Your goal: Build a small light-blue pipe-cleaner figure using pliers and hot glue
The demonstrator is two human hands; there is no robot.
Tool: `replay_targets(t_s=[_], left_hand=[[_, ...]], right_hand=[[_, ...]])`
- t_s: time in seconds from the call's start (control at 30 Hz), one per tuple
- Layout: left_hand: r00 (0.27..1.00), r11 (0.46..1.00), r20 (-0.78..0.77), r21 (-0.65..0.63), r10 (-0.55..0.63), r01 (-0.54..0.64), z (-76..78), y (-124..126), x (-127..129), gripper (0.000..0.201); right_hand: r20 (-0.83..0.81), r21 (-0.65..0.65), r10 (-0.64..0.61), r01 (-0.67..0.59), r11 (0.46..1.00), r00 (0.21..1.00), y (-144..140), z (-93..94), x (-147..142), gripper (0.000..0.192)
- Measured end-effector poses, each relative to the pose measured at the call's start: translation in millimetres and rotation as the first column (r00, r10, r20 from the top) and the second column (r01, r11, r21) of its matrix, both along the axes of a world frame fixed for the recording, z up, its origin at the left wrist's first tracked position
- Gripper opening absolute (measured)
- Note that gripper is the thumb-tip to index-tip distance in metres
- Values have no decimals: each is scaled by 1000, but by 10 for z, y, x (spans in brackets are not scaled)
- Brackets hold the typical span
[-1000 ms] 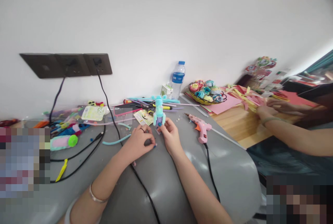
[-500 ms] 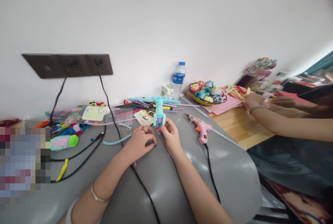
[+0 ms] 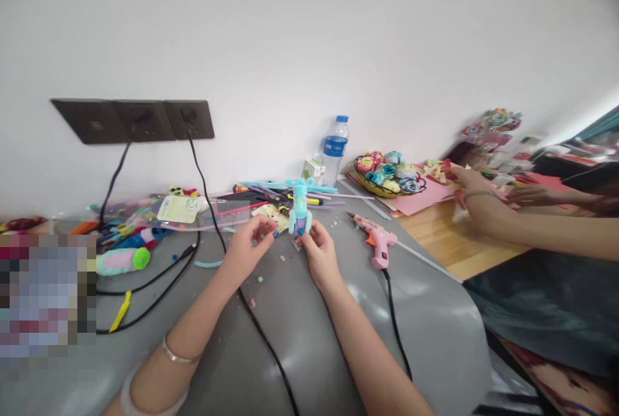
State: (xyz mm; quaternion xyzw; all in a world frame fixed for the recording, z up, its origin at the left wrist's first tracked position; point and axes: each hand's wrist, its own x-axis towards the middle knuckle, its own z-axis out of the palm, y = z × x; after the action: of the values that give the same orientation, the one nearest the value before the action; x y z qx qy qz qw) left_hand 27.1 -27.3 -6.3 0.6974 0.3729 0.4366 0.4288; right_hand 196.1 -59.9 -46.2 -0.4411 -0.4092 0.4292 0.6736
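My right hand (image 3: 321, 256) grips a small turquoise fuzzy figure (image 3: 300, 200) upright by its lower end, the thumb pressed on its purple lower part. The figure has round ears and two arms hanging at its sides; it looks made of pipe cleaner. Left of it, apart from the figure, is my left hand (image 3: 251, 245), its fingers curved and the thumb stretched toward them with a gap; I see nothing held there. A turquoise pipe-cleaner piece (image 3: 209, 264) lies by my left forearm. Behind the figure are yellow-and-black pliers (image 3: 309, 200).
A pink glue gun (image 3: 378, 240) with a black cord lies to the right. At the back stand a water bottle (image 3: 335, 151) and a basket of paper flowers (image 3: 411, 191). Black cables (image 3: 261, 332) cross the grey table. A co-worker's hands (image 3: 476, 193) handle paper strips at right.
My left hand has lifted slightly and drawn back to the left, its fingers and thumb moving apart. Small scraps on the table beneath it now show. My right hand still holds the figure.
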Motion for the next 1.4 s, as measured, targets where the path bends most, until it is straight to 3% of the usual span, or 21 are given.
replay_targets(t_s=[0.1,0.23,0.37,1.0,1.4], left_hand=[[977,981,214,-192,20,22,22,3,9,23],[909,903,395,-426,131,55,76,2,22,39],[847,825,489,-553,210,115,105,25,12,49],[828,805,484,-589,284,68,112,67,-30,42],[771,808,535,-588,345,46,102,28,50,43]], right_hand=[[18,5,1,-1,1000,1000,-2,-14,6,29],[11,6,3,-3,1000,1000,2,-29,13,28],[21,9,7,-8,1000,1000,6,-33,18,27],[152,108,77,-94,990,985,-4,-65,-8,21],[413,85,85,-131,988,907,-77,-37,-54,13]])
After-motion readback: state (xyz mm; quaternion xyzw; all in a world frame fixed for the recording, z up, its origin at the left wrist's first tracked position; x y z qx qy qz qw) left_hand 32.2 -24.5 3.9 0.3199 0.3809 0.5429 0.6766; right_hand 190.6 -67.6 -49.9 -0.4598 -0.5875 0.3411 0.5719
